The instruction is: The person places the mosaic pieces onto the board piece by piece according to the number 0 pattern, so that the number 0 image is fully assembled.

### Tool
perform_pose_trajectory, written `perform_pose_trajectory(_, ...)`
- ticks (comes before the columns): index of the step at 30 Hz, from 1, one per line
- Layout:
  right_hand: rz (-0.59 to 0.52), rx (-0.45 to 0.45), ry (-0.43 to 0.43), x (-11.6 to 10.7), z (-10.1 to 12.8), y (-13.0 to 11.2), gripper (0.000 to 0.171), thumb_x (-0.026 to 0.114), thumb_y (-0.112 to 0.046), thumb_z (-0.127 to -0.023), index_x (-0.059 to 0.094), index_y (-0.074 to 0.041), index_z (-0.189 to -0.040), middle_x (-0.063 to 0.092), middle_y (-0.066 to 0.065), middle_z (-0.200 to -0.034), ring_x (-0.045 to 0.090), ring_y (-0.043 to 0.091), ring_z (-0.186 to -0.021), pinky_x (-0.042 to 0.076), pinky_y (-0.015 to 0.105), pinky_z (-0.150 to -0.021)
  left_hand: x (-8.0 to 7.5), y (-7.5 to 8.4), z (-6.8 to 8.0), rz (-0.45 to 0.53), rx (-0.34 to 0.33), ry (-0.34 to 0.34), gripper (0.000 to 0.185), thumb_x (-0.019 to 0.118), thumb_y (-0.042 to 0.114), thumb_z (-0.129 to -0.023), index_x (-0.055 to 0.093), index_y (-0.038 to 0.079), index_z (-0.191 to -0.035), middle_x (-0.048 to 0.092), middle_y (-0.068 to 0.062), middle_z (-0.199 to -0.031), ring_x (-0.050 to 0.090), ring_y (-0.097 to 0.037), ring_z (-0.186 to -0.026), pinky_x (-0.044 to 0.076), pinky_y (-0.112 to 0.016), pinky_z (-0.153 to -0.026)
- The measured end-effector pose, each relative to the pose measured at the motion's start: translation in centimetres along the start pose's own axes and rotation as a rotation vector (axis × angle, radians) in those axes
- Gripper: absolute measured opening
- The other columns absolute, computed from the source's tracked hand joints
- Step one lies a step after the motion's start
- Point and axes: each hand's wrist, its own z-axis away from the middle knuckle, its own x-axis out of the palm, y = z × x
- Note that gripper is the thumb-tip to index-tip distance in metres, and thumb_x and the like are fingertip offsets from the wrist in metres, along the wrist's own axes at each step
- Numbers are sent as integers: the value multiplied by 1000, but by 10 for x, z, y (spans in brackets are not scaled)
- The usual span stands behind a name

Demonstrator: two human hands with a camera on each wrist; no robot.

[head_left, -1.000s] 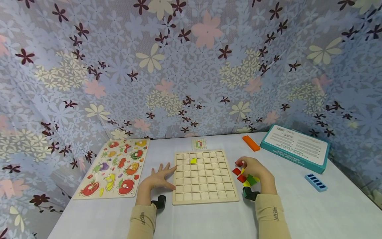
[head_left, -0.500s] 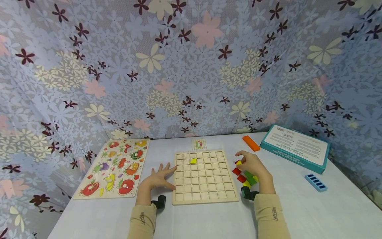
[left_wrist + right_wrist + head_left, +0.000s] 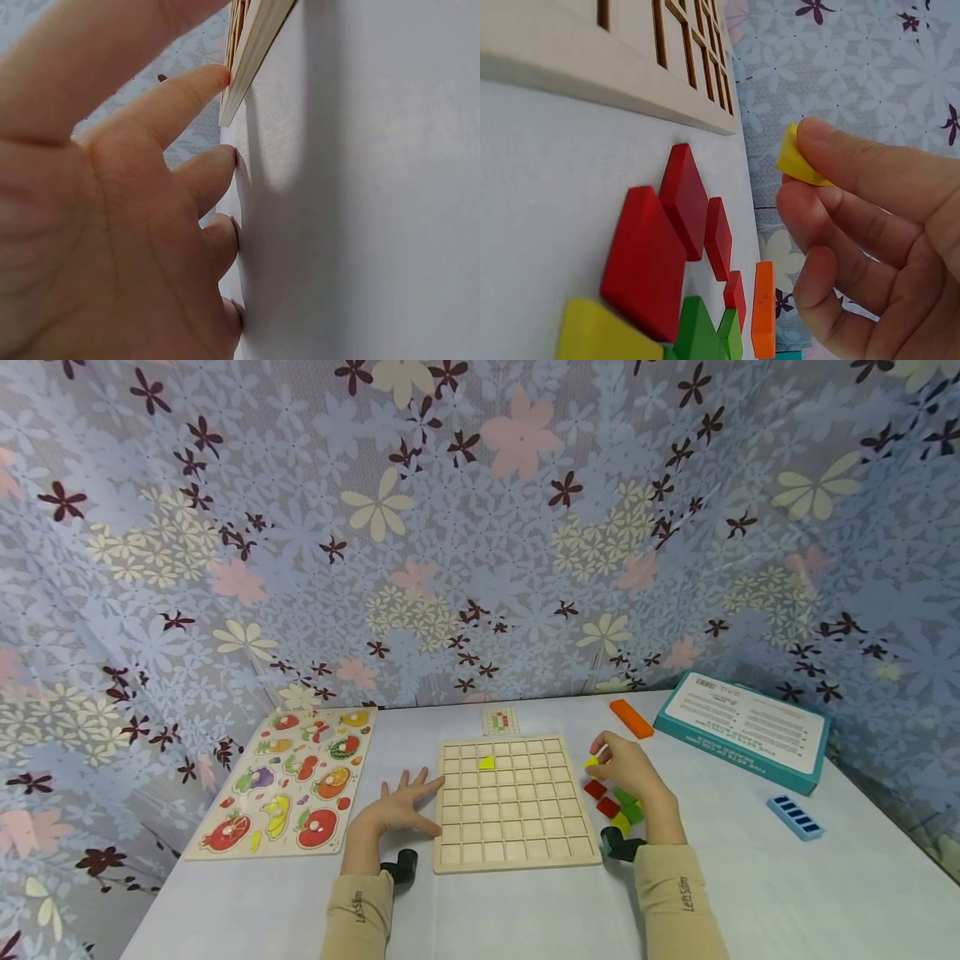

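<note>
In the head view a wooden grid board (image 3: 517,865) lies at the middle of the table, with one yellow piece (image 3: 487,763) sitting in a square near its top left. My left hand (image 3: 395,808) is spread at the board's left side, thumb and index fingertip touching its edge. To the right of the board, my right hand (image 3: 632,768) pinches a small yellow block (image 3: 792,159) between thumb and fingers, raised over the table. Beneath that hand lie loose red blocks (image 3: 646,259), green blocks (image 3: 697,330) and another yellow block (image 3: 600,337).
Behind the board is a small pattern card (image 3: 501,721). A fruit puzzle board (image 3: 251,802) lies at the left. On the right are an orange bar (image 3: 632,719), a teal box (image 3: 742,731) and a light blue piece with dark squares (image 3: 795,817). A flowered cloth (image 3: 450,527) hangs behind.
The right hand has picked the yellow block out of the pile and moved slightly up and left with it, uncovering more blocks. The left hand and the board stay put.
</note>
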Motion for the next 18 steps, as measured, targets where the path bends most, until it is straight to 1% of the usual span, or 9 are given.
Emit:
perform_pose_trajectory(4,12,-21,5,4,-3,0,26,70,-9,-80,52,-3,-98,59,10,-83,54,19,-67,48,30,-61,-1,0,1,-7,6,-3,89,81,26,-64,39,18,-142,16,-14,-153,-4,-39,-140,-13,-61,-106)
perform_pose_trajectory(13,9,-75,9,5,-6,-9,22,66,-8,-82,55,-3,-101,60,9,-81,53,19,-64,47,28,-58,-2,0,1,-16,13,1,89,80,26,-65,38,18,-142,15,-14,-153,-3,-39,-140,-13,-61,-106)
perform_pose_trajectory(18,7,-102,3,9,-8,-14,21,64,-6,-84,57,-1,-103,60,9,-83,54,20,-71,48,31,-62,-2,-1,0,-12,11,4,89,81,26,-64,38,18,-142,16,-14,-153,-3,-39,-140,-13,-61,-106)
